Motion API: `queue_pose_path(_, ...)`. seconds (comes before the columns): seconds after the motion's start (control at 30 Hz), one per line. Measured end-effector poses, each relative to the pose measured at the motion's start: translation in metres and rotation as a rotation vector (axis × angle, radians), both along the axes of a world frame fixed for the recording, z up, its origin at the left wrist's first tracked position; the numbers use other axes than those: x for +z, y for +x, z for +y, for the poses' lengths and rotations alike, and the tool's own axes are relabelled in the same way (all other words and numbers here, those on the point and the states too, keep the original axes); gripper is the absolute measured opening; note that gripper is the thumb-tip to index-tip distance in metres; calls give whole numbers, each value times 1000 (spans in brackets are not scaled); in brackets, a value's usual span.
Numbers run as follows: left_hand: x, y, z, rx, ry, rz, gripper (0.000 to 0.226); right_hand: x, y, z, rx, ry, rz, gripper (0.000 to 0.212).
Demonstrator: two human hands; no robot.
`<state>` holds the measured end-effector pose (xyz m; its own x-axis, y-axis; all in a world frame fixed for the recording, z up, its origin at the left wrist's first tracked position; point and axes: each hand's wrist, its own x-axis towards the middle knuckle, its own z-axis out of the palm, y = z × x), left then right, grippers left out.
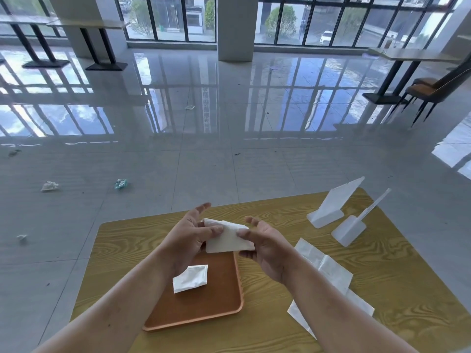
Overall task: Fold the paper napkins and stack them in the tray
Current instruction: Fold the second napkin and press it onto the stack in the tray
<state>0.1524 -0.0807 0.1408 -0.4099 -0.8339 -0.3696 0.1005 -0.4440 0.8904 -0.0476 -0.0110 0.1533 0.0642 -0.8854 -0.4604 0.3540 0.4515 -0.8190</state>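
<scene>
You've got one napkin [227, 237] in the air between both hands, above the far end of the tray [204, 312]. Left hand [187, 238] pinches its left edge with the thumb on top and the index finger straight and clear; right hand [265, 247] pinches the right edge, thumb on top, other fingers loosely curled and partly spread. Napkin's long axis runs left to right, tilted down toward you, so the tray floor lies straight below and slightly nearer your body. It reads as half-folded: soft, thin white paper, a limp rough rectangle with a drooping far corner. One folded napkin [190, 278] already lies flat in the tray, a small white square near its left rim, half under your left wrist. Tray is smooth brown with a raised rim and rounded corners, on a yellow wood-grain table [280, 215]. Unfolded napkins [323, 266] lie to your right, partly under the right forearm. My guess: one more fold, then down onto the square; either hand reaches, left sits nearer.
</scene>
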Motion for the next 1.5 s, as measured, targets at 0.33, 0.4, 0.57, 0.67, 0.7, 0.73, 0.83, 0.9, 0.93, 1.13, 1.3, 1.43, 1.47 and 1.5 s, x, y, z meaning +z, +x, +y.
queue_pose_path(0.33, 15, 7, 0, -67, -202, -191, 55, -1, -2, -13, -27, -107, 135, 62)
queue_pose_path(0.4, 14, 7, 0, -55, -226, -263, 51, -1, -2, -14, -8, -150, 207, 52)
queue_pose_path(0.57, 5, 8, -2, -16, -365, -479, 23, -2, -1, -17, 26, -258, 537, 26)
queue_pose_path(0.67, 1, 10, -3, -38, -531, -690, 14, -2, 0, -19, 46, -305, 759, 19)
queue_pose_path(0.7, 0, 11, -4, -42, -594, -751, 12, -2, 1, -19, 58, -322, 808, 17)
queue_pose_path(0.73, -1, 11, -5, -43, -653, -800, 11, -3, 2, -19, 70, -341, 865, 16)
queue_pose_path(0.83, -1, 13, -8, -54, -742, -844, 14, -3, 1, -20, 94, -377, 990, 13)
queue_pose_path(0.9, 0, 14, -8, -50, -644, -717, 11, 0, -3, -22, 84, -328, 814, 7)
queue_pose_path(0.93, 1, 13, -8, -51, -529, -601, 14, 1, -4, -22, 71, -286, 672, 5)
queue_pose_path(1.13, -2, 14, -8, -7, -132, -211, 8, 8, -5, -21, -74, -115, 127, 5)
queue_pose_path(1.3, 5, 12, -7, 96, -91, -113, 6, 4, -1, -15, 59, 16, 69, 27)
queue_pose_path(1.43, 9, 13, -4, 51, -25, -62, 16, 1, 6, -15, 33, 29, 38, 30)
queue_pose_path(1.47, 10, 14, -3, 15, -9, -76, 19, 1, 8, -16, 18, 33, 19, 31)
queue_pose_path(1.5, 9, 15, -1, -13, 0, -98, 21, 0, 9, -16, 5, 36, 5, 31)
